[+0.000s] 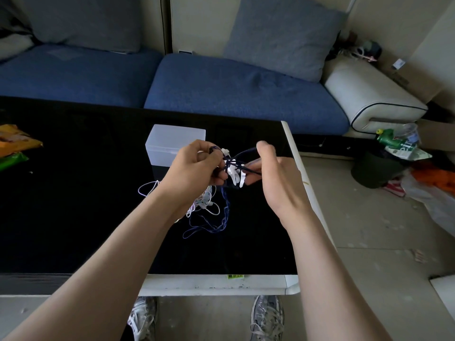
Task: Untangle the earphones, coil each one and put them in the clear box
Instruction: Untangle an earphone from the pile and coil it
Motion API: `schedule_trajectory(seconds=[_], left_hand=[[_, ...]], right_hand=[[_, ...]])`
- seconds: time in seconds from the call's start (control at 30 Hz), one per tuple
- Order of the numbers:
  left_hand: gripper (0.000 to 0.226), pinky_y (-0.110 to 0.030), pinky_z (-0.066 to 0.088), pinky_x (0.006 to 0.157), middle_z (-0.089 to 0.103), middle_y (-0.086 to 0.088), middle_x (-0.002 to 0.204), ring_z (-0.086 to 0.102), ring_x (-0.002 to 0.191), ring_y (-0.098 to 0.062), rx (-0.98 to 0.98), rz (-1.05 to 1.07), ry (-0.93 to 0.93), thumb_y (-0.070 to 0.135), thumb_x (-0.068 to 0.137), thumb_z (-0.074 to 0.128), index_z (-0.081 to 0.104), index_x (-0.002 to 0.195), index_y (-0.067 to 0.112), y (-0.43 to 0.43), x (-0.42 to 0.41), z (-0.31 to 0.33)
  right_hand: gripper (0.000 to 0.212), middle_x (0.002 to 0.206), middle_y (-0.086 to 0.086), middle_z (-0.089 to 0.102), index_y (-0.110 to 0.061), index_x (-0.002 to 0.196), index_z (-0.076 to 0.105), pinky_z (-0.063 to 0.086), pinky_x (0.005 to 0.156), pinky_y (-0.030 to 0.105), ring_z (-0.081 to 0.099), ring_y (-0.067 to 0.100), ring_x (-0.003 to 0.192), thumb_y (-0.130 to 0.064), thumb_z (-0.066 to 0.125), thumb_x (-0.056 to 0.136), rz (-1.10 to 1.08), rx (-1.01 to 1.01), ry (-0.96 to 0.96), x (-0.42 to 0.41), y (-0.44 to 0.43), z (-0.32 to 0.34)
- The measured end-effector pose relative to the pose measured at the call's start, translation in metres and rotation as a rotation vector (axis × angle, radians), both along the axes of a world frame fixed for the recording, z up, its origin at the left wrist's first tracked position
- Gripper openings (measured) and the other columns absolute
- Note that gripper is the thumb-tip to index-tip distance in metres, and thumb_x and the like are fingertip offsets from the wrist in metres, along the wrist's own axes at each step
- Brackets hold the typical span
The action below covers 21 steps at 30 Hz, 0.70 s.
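Left hand (197,168) fingers curled round earphone tangle (233,175) above black table (73,193); right hand (275,183) thumb and forefinger pinch dark blue cord (246,152). Clear box (170,146) just behind.

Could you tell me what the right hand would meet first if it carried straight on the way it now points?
Pointing forward-left, the right hand would probably first meet the earphone knot, then the left hand beyond it.

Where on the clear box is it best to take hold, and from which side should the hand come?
Probably from above, at its left half: thumb on the front wall, fingers on the back wall of the clear box. It stands upright with the lid on, and the left hand with the tangled earphones covers its right front corner.
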<state>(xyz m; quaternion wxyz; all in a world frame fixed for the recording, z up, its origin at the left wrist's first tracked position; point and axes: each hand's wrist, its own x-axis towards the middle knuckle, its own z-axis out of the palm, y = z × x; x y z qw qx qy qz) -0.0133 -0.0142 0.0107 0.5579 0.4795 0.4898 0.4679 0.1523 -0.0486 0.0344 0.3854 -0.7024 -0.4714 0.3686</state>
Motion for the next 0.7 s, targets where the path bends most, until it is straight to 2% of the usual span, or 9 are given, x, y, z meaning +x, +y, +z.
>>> schedule_trajectory(seconds=[0.03,0.1,0.17,0.23,0.3,0.37,0.47,0.57,0.7], left_hand=[[0.006,-0.03,0.056,0.066,0.061,-0.004,0.076,0.06,0.061,-0.015,0.008,-0.006,0.016,0.014,0.107,0.059,0.063,0.103,0.01,0.0,0.0,0.0],[0.008,-0.03,0.051,0.064,0.054,-0.005,0.075,0.052,0.058,-0.013,0.011,-0.023,0.048,0.021,0.105,0.064,0.066,0.1,0.016,0.0,0.001,0.0],[0.009,-0.026,0.047,0.062,0.053,-0.003,0.073,0.05,0.057,-0.01,0.015,-0.036,0.073,0.024,0.104,0.066,0.068,0.097,0.019,0.0,0.002,0.001],[0.01,-0.017,0.045,0.06,0.058,0.001,0.07,0.053,0.06,-0.007,0.045,-0.018,0.117,0.027,0.101,0.07,0.072,0.096,0.019,-0.001,0.002,0.002],[0.011,-0.01,0.041,0.056,0.064,0.0,0.068,0.056,0.063,-0.005,0.075,0.015,0.161,0.028,0.098,0.074,0.076,0.095,0.018,-0.002,0.001,0.003],[0.012,-0.009,0.041,0.057,0.067,0.0,0.068,0.056,0.062,-0.005,0.075,0.033,0.174,0.029,0.096,0.076,0.079,0.092,0.018,-0.003,0.0,0.003],[0.017,-0.025,0.051,0.073,0.068,0.0,0.068,0.06,0.067,-0.011,0.037,0.01,0.101,0.03,0.096,0.076,0.078,0.094,0.013,-0.004,-0.001,0.004],[0.02,-0.031,0.056,0.075,0.067,0.002,0.069,0.062,0.065,-0.009,0.008,-0.035,0.037,0.029,0.099,0.073,0.077,0.099,0.009,-0.004,-0.001,0.005],[0.023,-0.045,0.063,0.092,0.067,0.001,0.076,0.066,0.072,-0.013,-0.038,-0.066,-0.031,0.03,0.101,0.071,0.077,0.108,0.009,0.001,-0.005,0.004]], right_hand=[[0.063,0.071,-0.004,0.078,-0.016,0.084,0.079,0.045,0.069,0.03,0.07,0.009,0.078,-0.065,0.043,0.1,0.002,0.001,-0.025,0.0,0.0,0.0],[0.043,0.069,-0.004,0.076,-0.021,0.083,0.075,0.045,0.067,0.029,0.068,0.004,0.07,-0.058,0.057,0.096,0.012,0.047,-0.063,0.0,-0.001,-0.004],[0.017,0.077,-0.005,0.076,-0.03,0.101,0.069,0.047,0.066,0.023,0.068,0.002,0.071,-0.043,0.068,0.089,-0.001,0.085,-0.096,0.0,-0.001,-0.009],[0.03,0.084,-0.008,0.072,-0.039,0.118,0.06,0.047,0.064,0.017,0.067,0.002,0.074,-0.034,0.068,0.09,0.014,0.1,-0.104,0.001,-0.002,-0.01],[0.033,0.097,-0.012,0.067,-0.05,0.119,0.063,0.051,0.083,0.022,0.065,0.003,0.087,-0.037,0.061,0.088,0.079,0.136,-0.123,0.001,-0.002,-0.008],[0.036,0.109,-0.021,0.064,-0.057,0.108,0.071,0.048,0.106,0.042,0.061,0.01,0.111,-0.049,0.054,0.077,0.163,0.142,-0.177,-0.001,-0.002,-0.005],[0.035,0.115,-0.026,0.064,-0.06,0.105,0.071,0.042,0.111,0.05,0.054,0.018,0.126,-0.059,0.061,0.072,0.25,0.096,-0.281,-0.005,-0.004,-0.004],[0.032,0.104,-0.032,0.071,-0.06,0.102,0.072,0.044,0.108,0.053,0.059,0.017,0.123,-0.071,0.065,0.072,0.28,0.117,-0.321,-0.004,-0.004,-0.007],[0.02,0.097,-0.033,0.072,-0.054,0.099,0.074,0.048,0.103,0.053,0.065,0.011,0.112,-0.059,0.071,0.081,0.305,0.14,-0.336,-0.003,-0.002,-0.011]])
